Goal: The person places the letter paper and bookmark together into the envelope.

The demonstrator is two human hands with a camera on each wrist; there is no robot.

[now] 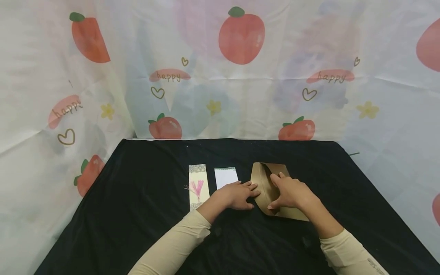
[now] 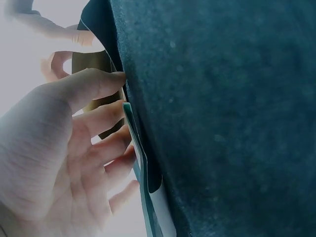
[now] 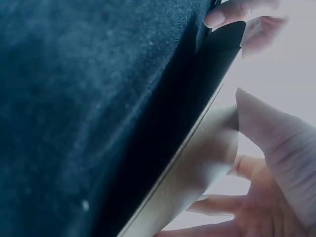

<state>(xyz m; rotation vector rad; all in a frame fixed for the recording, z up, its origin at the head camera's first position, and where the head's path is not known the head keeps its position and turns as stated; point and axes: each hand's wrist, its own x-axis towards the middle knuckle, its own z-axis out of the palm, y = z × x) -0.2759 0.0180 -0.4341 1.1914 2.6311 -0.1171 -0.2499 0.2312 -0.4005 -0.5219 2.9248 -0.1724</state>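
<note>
Head view: the brown envelope (image 1: 264, 196) is lying just right of centre in the lower half of the frame, its dark opening gaping; the flap (image 1: 258, 175) is pointing left, toward the left hand (image 1: 237, 196); that hand is spreading its fingers wide and nearly straight, the fingertips touching the flap's left edge; the right hand (image 1: 292, 191) is holding the envelope beside the opening, thumb toward the bottom of the frame and fingers toward the top, set well apart, while the paper is bowing between them, as the right wrist view is also showing.

Left of the envelope, a white card (image 1: 226, 177) is lying partly behind the left hand; whether the hand is touching it, I cannot tell; farther left, a cream card (image 1: 192, 187) with lacy printed ends is lying, a pink tassel (image 1: 198, 188) resting across its middle, the left forearm covering its lower corner; a black cloth (image 1: 227, 244) is spreading beneath everything; across the upper frame a pale curtain (image 1: 258, 95) is hanging, printed with peaches, hearts and "happy".
</note>
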